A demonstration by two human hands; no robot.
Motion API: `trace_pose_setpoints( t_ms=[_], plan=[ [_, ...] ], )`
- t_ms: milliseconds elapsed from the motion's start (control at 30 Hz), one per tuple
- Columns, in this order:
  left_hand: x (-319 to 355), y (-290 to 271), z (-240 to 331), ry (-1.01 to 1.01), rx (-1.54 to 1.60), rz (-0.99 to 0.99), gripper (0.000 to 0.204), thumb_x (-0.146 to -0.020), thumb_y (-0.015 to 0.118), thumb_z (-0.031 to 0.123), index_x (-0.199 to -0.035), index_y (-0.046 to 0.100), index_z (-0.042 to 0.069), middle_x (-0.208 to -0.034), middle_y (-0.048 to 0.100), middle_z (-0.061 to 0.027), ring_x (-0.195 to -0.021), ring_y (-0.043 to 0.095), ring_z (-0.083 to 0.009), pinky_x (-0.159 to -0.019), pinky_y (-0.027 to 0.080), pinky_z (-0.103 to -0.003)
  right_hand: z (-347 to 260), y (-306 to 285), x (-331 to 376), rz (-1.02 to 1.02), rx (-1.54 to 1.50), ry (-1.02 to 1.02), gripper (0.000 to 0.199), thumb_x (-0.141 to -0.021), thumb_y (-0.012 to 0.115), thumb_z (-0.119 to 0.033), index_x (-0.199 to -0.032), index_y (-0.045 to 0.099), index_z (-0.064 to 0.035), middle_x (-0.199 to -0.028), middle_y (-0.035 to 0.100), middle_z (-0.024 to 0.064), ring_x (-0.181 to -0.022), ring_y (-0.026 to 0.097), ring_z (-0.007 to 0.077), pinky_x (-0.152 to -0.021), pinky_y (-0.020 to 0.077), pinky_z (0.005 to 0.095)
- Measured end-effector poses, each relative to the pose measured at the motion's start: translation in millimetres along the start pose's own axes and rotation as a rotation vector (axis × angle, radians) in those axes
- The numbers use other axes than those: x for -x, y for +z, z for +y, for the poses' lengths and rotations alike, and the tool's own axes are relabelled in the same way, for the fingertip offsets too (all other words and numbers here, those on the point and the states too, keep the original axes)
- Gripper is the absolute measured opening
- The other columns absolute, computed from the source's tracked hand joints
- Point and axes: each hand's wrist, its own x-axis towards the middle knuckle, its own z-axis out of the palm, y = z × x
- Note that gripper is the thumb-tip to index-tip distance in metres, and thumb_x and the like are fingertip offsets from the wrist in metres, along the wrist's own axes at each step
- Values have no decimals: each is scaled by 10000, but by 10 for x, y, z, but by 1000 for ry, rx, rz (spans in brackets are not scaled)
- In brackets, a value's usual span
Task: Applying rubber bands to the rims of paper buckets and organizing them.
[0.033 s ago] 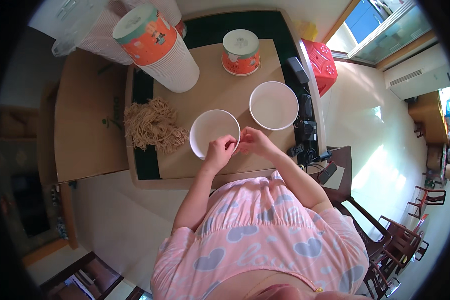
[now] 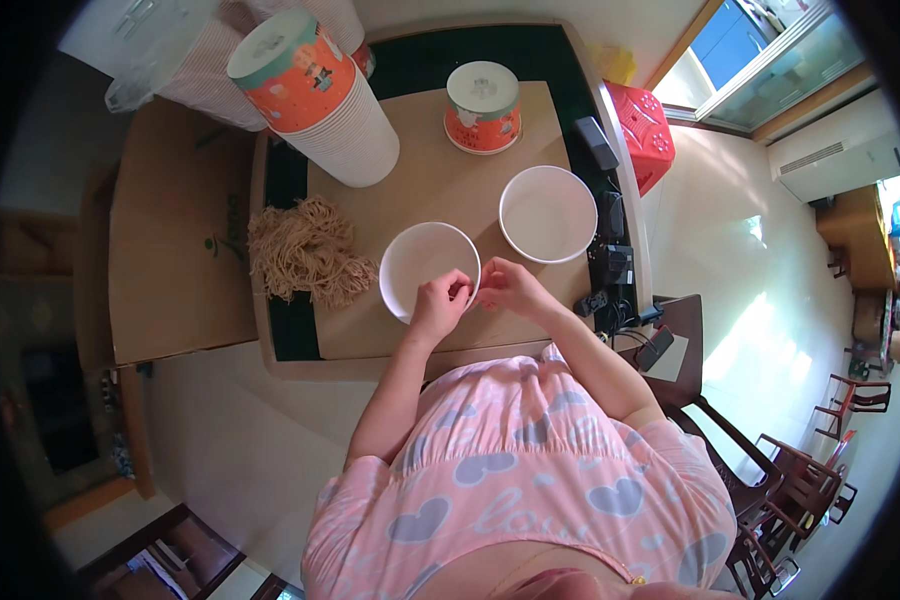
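A white paper tub (image 2: 413,262) stands before me, its open mouth up. My left hand (image 2: 444,304) reaches over its near right rim, fingers curled together on the inside. Against the outer wall at the same spot, my right hand (image 2: 513,288) has its fingertips pinched. Whatever is between the fingers of either hand is too small or hidden to make out. A second white tub (image 2: 548,215), also mouth up, is just right of my right hand. Left of the first tub lies a loose bundle of tan paper strands or twine (image 2: 312,250).
A tall stack of tubs (image 2: 345,125), orange outermost, leans at the back left, with plastic-wrapped stacks (image 2: 205,80) behind. One orange tub (image 2: 482,110) stands upside down farther back. Black adapters and cables (image 2: 615,262) line the right edge. A cardboard box (image 2: 175,240) adjoins the table's left side.
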Motion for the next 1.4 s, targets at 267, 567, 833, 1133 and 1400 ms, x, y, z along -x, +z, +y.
trace_pose_setpoints(
  t_ms=[267, 567, 833, 1133, 1400],
  plan=[
    [-41, 48, -209, -251, 376, 46, 35, -893, 500, 7, -873, 520, -13, -764, 654, -105, -641, 650, -142, -553, 534, -250, 134, 10, 82, 151, -81, 21, 200, -808, 640, -5, -970, 524, -9, -766, 629, 61, -638, 580, 106, -541, 461, 238],
    [-6, -116, -142, -602, 679, -61, 110, -932, 433, 104, -1009, 453, 28, -827, 650, -183, -593, 637, -177, -506, 522, -264, -401, 451, 527, -68, 556, -255, 109, -840, 597, -51, -943, 619, -21, -787, 638, 106, -680, 624, 206, -632, 500, 324],
    [-34, -41, -287, -719, 965, -122, 97, -936, 457, 149, -1010, 447, 86, -692, 531, -64, -404, 337, -80, -358, 226, -215, -441, 155, -238, 167, 1061, -432, 166, -763, 642, -122, -913, 650, -51, -815, 650, 142, -742, 639, 304, -640, 503, 376],
    [3, 22, -264, -515, 927, 17, 66, -930, 485, 160, -944, 486, 96, -633, 474, -1, -413, 333, -55, -352, 200, -203, -250, 145, -156, 92, 956, -210, 165, -781, 623, -185, -894, 644, -67, -750, 664, 94, -683, 649, 259, -637, 510, 355],
    [24, 33, -185, -370, 618, -132, 122, -842, 624, 46, -962, 609, 35, -655, 512, 37, -553, 458, -33, -477, 373, -186, -132, 229, 43, 272, 545, -156, 82, -807, 648, -96, -841, 632, -24, -725, 611, 51, -635, 579, 109, -566, 448, 250]
  ],
)
